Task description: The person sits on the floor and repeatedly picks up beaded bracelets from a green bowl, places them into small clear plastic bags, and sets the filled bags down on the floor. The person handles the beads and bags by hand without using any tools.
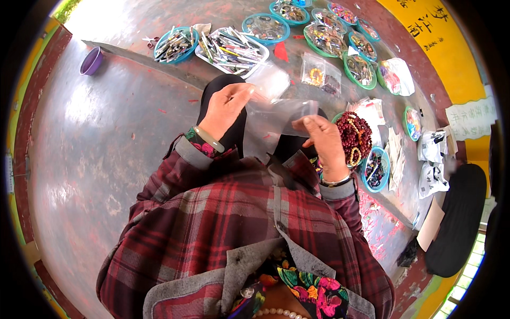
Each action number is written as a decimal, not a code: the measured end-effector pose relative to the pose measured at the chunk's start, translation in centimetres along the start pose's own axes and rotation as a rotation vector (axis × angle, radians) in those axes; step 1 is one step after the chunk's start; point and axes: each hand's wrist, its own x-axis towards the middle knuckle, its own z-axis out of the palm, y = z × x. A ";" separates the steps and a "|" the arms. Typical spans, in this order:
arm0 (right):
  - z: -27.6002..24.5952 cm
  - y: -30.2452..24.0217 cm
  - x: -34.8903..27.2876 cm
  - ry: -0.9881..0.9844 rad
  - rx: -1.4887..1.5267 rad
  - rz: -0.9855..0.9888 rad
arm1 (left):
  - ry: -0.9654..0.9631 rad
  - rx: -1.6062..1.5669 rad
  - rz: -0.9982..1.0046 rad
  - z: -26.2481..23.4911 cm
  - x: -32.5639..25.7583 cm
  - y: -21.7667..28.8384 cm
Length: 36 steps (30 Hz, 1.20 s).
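A clear zip plastic bag (272, 119) is stretched between my two hands above my lap. My left hand (226, 110), with a pale bangle at the wrist, pinches its upper left corner. The fingers of my right hand (325, 143) close on the bag's right edge. I see nothing inside it. Just past my left fingertips lies a stack of clear plastic bags (275, 80). Beside my right hand is a pile of dark red bead bracelets (357, 135), with a lighter yellow one at its lower edge. A blue basket of dark small items (387, 169) stands next to that pile.
Ahead are a white tray (259, 65) and a bowl of pens (158, 53). Several blue and green baskets (349, 74) of trinkets stand at the far right, near a bagged yellow bracelet (316, 76). A purple basin (91, 63) sits far left; white packages (433, 178) lie right.
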 end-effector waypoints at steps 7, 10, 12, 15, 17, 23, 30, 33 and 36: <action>-1.2 0.6 -0.2 -0.044 0.454 0.118 | -0.154 -0.632 -0.355 0.0 -0.8 -0.8; -1.0 0.9 -0.2 -0.037 0.471 0.140 | -0.154 -0.524 -0.341 0.0 -0.5 -0.3; -0.9 0.9 -0.2 -0.035 0.474 0.149 | -0.154 -0.489 -0.333 -0.1 -0.4 -0.7; -1.0 0.8 -0.3 -0.041 0.462 0.160 | -0.130 -0.454 -0.313 -0.2 -0.4 -0.9; -1.0 0.7 -0.3 -0.053 0.455 0.172 | -0.105 -0.466 -0.320 -0.1 -0.4 -0.6; -0.8 0.4 -0.6 -0.080 0.351 0.175 | -0.099 -0.465 -0.358 0.1 -0.8 0.3; -0.8 0.3 -0.4 -0.126 0.380 0.173 | -0.046 -0.432 -0.323 0.4 -1.0 0.8; -0.9 0.3 -0.3 -0.129 0.414 0.155 | -0.035 -0.517 -0.320 0.4 -0.9 0.9; -1.3 0.2 -0.3 -0.156 0.451 0.134 | -0.086 -0.571 -0.392 -0.1 -0.7 -0.2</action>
